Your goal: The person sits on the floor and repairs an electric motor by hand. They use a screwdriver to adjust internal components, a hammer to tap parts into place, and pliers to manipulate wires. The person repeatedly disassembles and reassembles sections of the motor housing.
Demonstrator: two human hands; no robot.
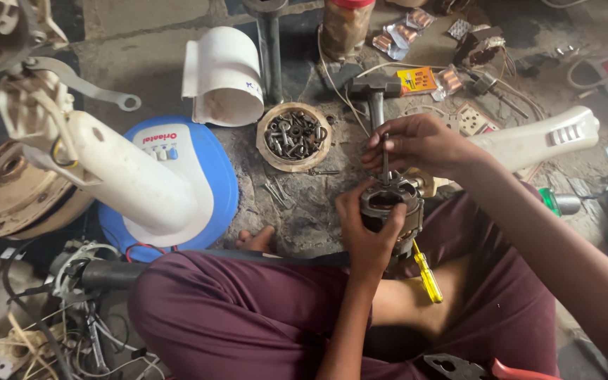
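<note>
The left hand (367,229) is covering the near side of the motor stator (390,204). Below the stator, the pliers (483,368) are being cut off by the bottom edge.

Left hand (369,229) clenched with fingers curled; right hand (416,144) pinching just above it.

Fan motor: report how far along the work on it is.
Done: the motor is out of the fan, apart from the white stand and blue base; loose screws fill a round dish. In hand: the left hand steadies the motor while the right hand holds a thin metal tool upright into its top. Left: the motor stays assembled, its core unopened.
</note>
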